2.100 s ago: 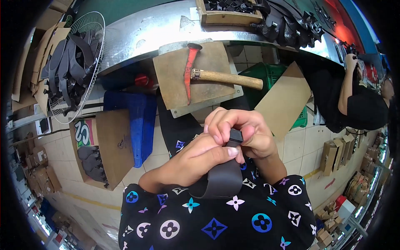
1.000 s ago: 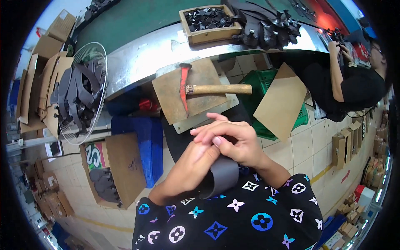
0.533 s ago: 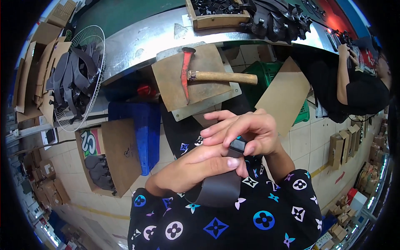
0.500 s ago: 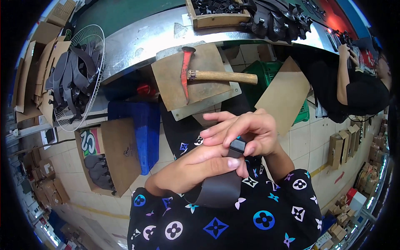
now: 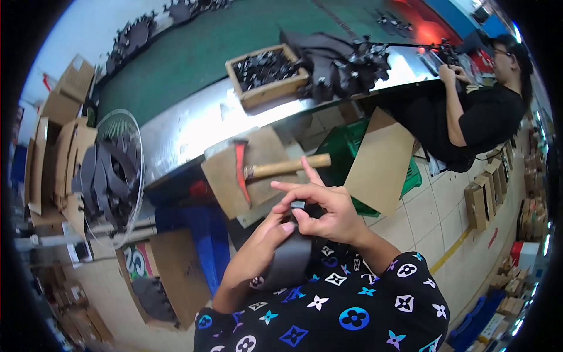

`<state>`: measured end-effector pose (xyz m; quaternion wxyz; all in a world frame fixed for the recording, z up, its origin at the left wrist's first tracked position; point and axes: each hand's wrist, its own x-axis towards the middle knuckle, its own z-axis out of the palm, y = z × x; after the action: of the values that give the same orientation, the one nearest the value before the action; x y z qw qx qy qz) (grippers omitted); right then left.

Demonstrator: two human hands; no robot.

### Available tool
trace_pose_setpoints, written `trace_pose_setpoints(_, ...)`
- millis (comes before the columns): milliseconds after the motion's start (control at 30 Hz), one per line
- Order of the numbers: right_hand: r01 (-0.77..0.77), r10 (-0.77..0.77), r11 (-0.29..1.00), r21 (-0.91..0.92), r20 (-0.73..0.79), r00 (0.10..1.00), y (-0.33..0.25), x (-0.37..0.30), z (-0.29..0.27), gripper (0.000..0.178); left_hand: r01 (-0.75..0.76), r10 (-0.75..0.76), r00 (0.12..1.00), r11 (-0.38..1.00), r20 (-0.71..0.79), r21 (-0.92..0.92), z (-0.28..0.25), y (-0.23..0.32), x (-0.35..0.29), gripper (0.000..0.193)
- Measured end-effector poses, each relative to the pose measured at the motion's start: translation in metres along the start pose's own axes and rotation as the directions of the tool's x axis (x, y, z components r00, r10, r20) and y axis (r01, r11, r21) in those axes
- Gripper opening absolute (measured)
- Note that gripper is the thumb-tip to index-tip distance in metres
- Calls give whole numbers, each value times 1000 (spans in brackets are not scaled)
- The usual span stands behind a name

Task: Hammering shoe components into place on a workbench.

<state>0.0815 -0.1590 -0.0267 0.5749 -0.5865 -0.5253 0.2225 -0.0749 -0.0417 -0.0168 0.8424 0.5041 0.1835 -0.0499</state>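
Over my lap my left hand (image 5: 258,252) is closed on a dark grey curved strap (image 5: 291,261), whose broad part hangs below the fingers. My right hand (image 5: 334,217) pinches a small dark clip-like piece (image 5: 298,205) between thumb and forefinger at the strap's upper end, its other fingers stretched out. The two hands meet there, and they partly hide how the piece sits on the strap. Just beyond them lies a hammer with a red head (image 5: 240,173) and wooden handle (image 5: 281,168), resting on a brown board (image 5: 218,185).
A wooden box (image 5: 249,101) of small black pieces and a pile of dark straps (image 5: 337,64) sit on the metal-edged bench (image 5: 182,129). A wire basket (image 5: 141,170) of straps stands left. Cardboard (image 5: 381,164) leans over a green crate (image 5: 343,141). Another person (image 5: 492,111) works at right.
The view has tilted up and swung, showing more of the bench. My right forefinger and thumb have closed round the small piece, and its other fingers have spread away from my left hand.
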Motion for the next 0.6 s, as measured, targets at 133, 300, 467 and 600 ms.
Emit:
trace_pose_setpoints(133, 9, -93, 965, -261, -311, 946, 37, 17, -27, 26, 21, -22, 999, 999, -47, -35, -12, -7, 5, 49)
trace_pose_setpoints(300, 4, -112, 903, -429, -225, 968, 58, 69, -106, 34, -249, 470, 717, 862, -514, 441, -75, 38, -22, 21)
trace_pose_setpoints(467, -342, -270, 514, -786, -527, 806, 112, 148, -208, 37, -73, 755, 11, 654, -655, 753, -235, 87, -116, 52)
trace_pose_setpoints(600, -221, -222, 625, -749, -442, 869, 133, 183, -231, 28, 138, 814, -427, 490, -395, 861, -231, 85, -122, 55)
